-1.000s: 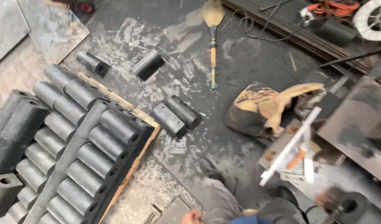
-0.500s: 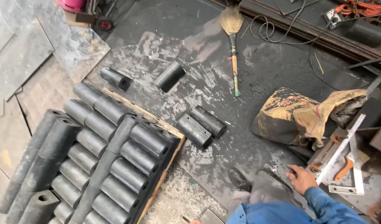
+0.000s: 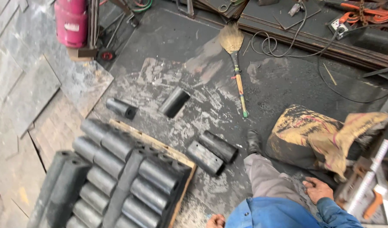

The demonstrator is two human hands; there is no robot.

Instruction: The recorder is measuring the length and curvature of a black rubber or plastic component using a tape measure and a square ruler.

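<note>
My right hand (image 3: 316, 188), in a blue sleeve, hangs beside my grey trouser leg (image 3: 268, 179) with its fingers apart and nothing in it. Only part of my left hand (image 3: 215, 220) shows at the bottom edge, and its grip is hidden. Two short dark steel cylinders (image 3: 211, 152) lie side by side on the floor just left of my shoe (image 3: 254, 141). Several more cylinders are stacked in rows on a wooden pallet (image 3: 160, 145) at lower left. A soiled tan sack (image 3: 325, 135) sits right of my leg, close to the right hand.
Two loose dark tubes (image 3: 122, 108) (image 3: 174, 102) lie beyond the pallet. A broom (image 3: 237, 67) lies on the dark floor. A pink gas cylinder (image 3: 71, 21) stands top left. Cables (image 3: 287, 46) and steel plates run along the top. A white square (image 3: 367, 181) and orange-handled tool (image 3: 373, 203) lie lower right.
The view has swung up and left, bringing the pink cylinder into sight. My leg and shoe now reach forward next to the two cylinders. My right hand stays by the knee.
</note>
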